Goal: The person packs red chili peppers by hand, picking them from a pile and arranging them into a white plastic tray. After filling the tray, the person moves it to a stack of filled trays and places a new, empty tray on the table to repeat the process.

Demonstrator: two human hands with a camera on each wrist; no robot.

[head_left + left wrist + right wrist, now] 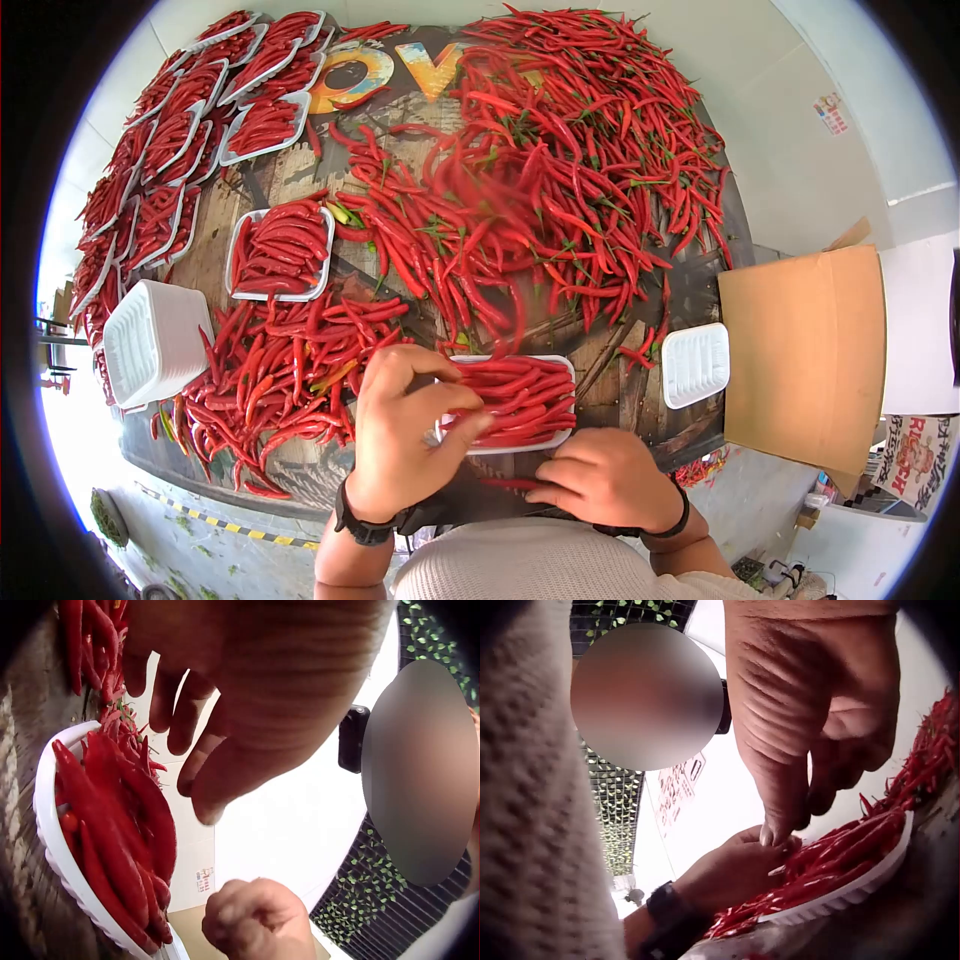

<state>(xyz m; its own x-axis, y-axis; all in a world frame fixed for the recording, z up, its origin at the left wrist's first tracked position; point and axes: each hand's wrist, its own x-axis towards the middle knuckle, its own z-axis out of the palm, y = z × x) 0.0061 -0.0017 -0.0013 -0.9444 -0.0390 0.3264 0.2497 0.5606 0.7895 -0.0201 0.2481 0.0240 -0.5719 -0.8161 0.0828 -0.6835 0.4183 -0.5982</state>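
Note:
A white tray of red chilies [510, 400] lies near the table's front edge. Over its left end is my left hand [405, 435], fingers loosely bent; in the left wrist view this hand [262, 682] hangs beside the filled tray [112, 832] with nothing visible in its fingers. Just below the tray's right part, my right hand [605, 480] pinches one end of a red chili [510, 484], which points left. The right wrist view shows the right hand's [817, 712] thumb and finger close together; the chili is hard to make out there.
Loose chilies [600, 130] cover the back right, with another heap [285, 375] at the left. A filled tray [282, 250] stands behind that heap. Stacked empty trays [155, 345] and rows of filled trays [170, 140] line the left side. An empty tray [696, 366] lies beside a cardboard box [805, 360].

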